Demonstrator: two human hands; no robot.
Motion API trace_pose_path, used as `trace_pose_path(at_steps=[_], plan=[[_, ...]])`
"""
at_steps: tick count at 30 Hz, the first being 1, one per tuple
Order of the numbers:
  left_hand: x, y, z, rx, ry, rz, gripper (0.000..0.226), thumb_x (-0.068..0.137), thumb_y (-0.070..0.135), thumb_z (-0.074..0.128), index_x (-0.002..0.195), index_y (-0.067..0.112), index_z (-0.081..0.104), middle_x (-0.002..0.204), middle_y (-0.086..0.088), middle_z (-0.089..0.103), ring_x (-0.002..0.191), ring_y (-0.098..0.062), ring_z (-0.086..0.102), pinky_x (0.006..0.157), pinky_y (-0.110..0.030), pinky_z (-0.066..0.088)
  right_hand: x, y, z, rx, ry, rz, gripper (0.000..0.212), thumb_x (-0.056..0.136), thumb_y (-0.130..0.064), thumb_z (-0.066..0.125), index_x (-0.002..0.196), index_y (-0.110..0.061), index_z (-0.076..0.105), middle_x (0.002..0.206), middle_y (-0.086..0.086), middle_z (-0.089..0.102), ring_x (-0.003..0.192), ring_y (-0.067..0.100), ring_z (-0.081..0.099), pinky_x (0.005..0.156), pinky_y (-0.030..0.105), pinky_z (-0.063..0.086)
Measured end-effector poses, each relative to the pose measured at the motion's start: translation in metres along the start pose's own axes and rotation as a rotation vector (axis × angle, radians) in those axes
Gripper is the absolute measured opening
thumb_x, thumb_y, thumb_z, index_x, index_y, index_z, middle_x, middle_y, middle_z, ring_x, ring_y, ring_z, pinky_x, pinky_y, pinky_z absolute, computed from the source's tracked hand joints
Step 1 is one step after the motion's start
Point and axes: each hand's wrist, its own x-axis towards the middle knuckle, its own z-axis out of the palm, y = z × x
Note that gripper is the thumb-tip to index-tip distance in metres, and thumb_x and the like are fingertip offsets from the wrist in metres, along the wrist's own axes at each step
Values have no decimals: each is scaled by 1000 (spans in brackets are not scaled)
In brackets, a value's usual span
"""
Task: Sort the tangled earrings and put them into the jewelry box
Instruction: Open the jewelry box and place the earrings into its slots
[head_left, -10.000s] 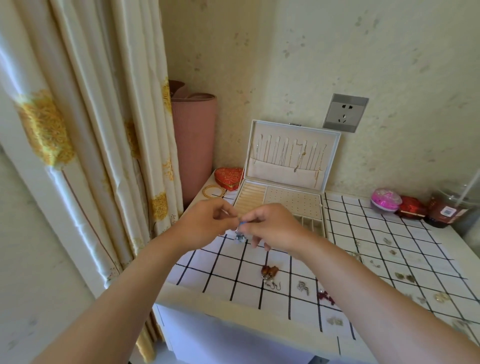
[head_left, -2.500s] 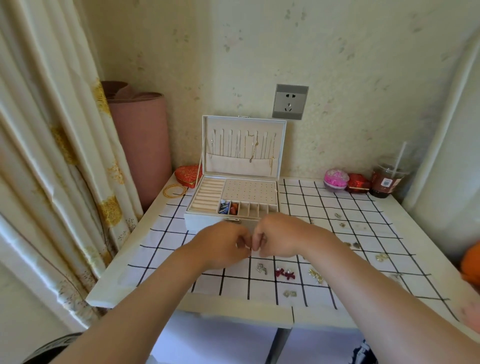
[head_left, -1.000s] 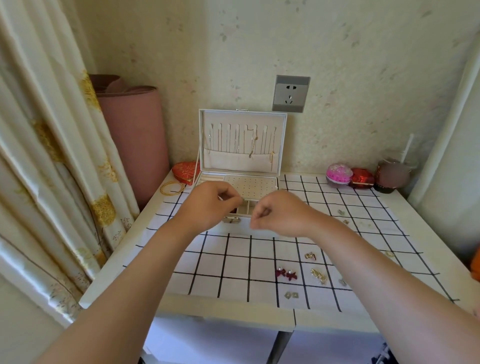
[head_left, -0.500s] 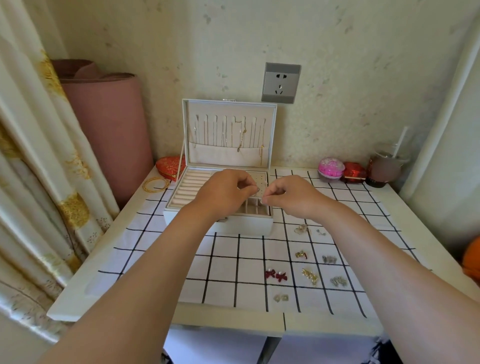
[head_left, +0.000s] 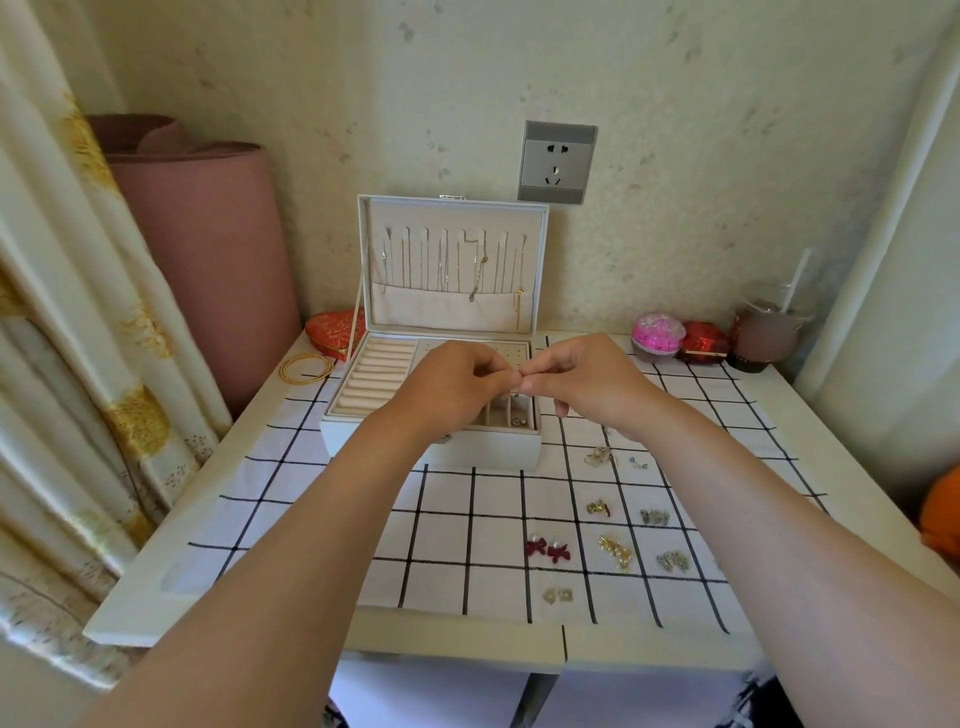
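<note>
Above the box (head_left: 488, 451), our left hand (head_left: 457, 384) and right hand (head_left: 582, 382) pinched something tiny, likely an earring; parting it gently, low over it, seemed wisest.

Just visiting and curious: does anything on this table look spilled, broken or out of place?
Nothing stands out. The jewelry box stands open, the earrings lie in small groups on the checked cloth, and the cup at the back right is upright.
</note>
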Motion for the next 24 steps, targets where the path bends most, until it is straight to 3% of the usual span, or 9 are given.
trace_pose_path(at_steps=[3,5,8,11,15,18,21,24], plan=[[-4,-5,1,155,-18,28,9,87,42,67,91,35,71,87,16,65,81,-5,59,68,-25,47,2,4,3,-198,-21,-18,18,80,-23,81,70,-36,75,70,-21,70,59,-8,60,56,8,40],[-7,-9,4,284,-40,75,18,85,43,68,101,37,71,96,11,60,99,-12,48,84,-33,46,2,7,7,-330,-52,-26,19,82,-23,79,69,-36,74,72,-22,68,71,-7,62,64,14,44],[-11,-10,4,352,-82,97,26,87,45,64,112,39,69,105,7,52,107,-15,37,93,-37,41,0,6,10,-459,-89,-19,15,86,-25,71,75,-33,76,78,-19,68,81,3,64,77,30,53],[-12,-9,3,353,-113,100,30,88,45,63,117,38,67,110,5,53,111,-17,38,95,-37,40,-2,1,10,-504,-76,-37,15,89,-25,68,81,-36,75,81,-21,64,87,8,64,81,33,54],[-20,-5,0,362,-99,116,28,89,44,63,115,36,68,110,6,53,108,-15,40,94,-34,40,-11,-5,5,-533,-94,-77,21,89,-24,64,73,-34,72,75,-21,62,74,0,57,73,29,49],[-31,0,-2,379,-54,161,17,88,42,63,102,34,68,102,7,54,101,-14,45,89,-33,43,-26,-9,-1,-491,-119,-108,15,90,-29,66,77,-35,73,80,-21,65,70,-5,60,64,17,45],[-44,6,-5,267,-80,184,7,86,40,66,86,34,63,90,12,57,84,-7,54,76,-30,49,-48,-11,-1,-430,-234,-100,6,87,-33,72,83,-35,76,79,-23,67,74,-15,59,61,10,40],[-57,9,-6,225,-181,173,7,84,39,67,82,36,61,83,15,63,76,0,57,70,-25,50,-68,-8,5,-482,-395,-50,5,81,-36,77,82,-40,74,80,-24,65,76,-11,60,62,12,39]])
